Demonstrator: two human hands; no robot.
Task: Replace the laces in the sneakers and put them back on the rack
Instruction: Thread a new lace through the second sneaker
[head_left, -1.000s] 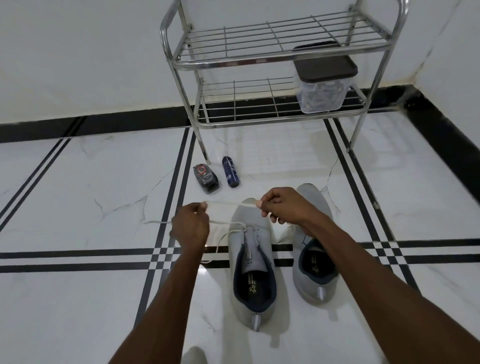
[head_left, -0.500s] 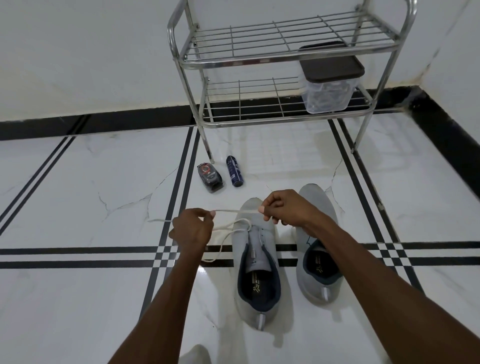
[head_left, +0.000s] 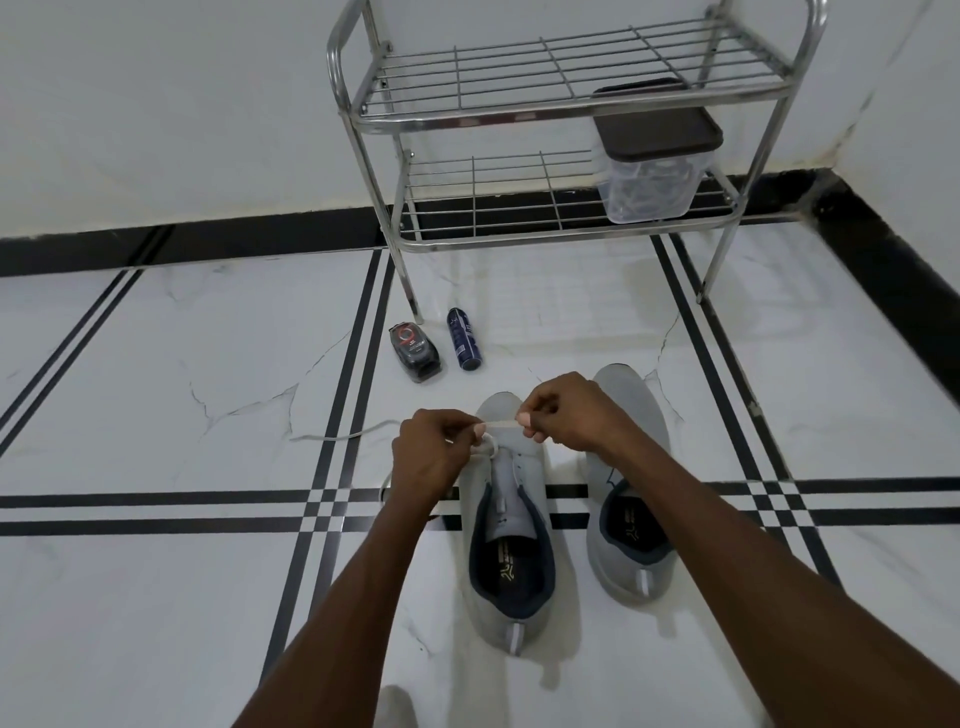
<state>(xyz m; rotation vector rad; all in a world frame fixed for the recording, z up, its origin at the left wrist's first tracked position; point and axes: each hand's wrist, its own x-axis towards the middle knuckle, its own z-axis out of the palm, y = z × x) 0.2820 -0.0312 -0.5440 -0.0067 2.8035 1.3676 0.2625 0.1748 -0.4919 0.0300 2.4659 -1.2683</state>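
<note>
Both hands are working over the toe end of the left-hand sneaker (head_left: 511, 525), which is lying on the floor (head_left: 156, 597) with its long axis running from the heel, nearest the person, to the toe, pointing towards the rack (head_left: 566, 104); the second sneaker (head_left: 631, 499) is lying just beside it on the right, parallel and facing the same way, and no lace is showing on it.

The left hand (head_left: 431, 457) is pinching the white lace (head_left: 501, 424) on the left of this sneaker's forward eyelets, fingers curled around it; the right hand (head_left: 566, 415) is pinching the same lace just beyond the toe-side eyelets, fingertips closed on it; a short span of lace is stretching taut between the two hands, crosswise to the shoe's long axis; a small loop is showing at the front eyelets beneath the left thumb, and the loose tail is trailing away to the left of the sneaker across the floor.

The relation that matters, as I judge it: the eyelets are sitting directly below and between the two hands, slightly nearer the left hand, so the next threading probably calls for feeding the lace downward and back towards the heel; which eyelet is being aimed at is too small to tell; lacing looks to be at an early stage, with most eyelets towards the tongue empty.

Beyond the toe, between sneaker and rack, a small dark tin (head_left: 415, 353) and a blue tube (head_left: 463, 339) are lying on the floor; a lidded clear box (head_left: 652, 166) is sitting on the rack's lower shelf.
</note>
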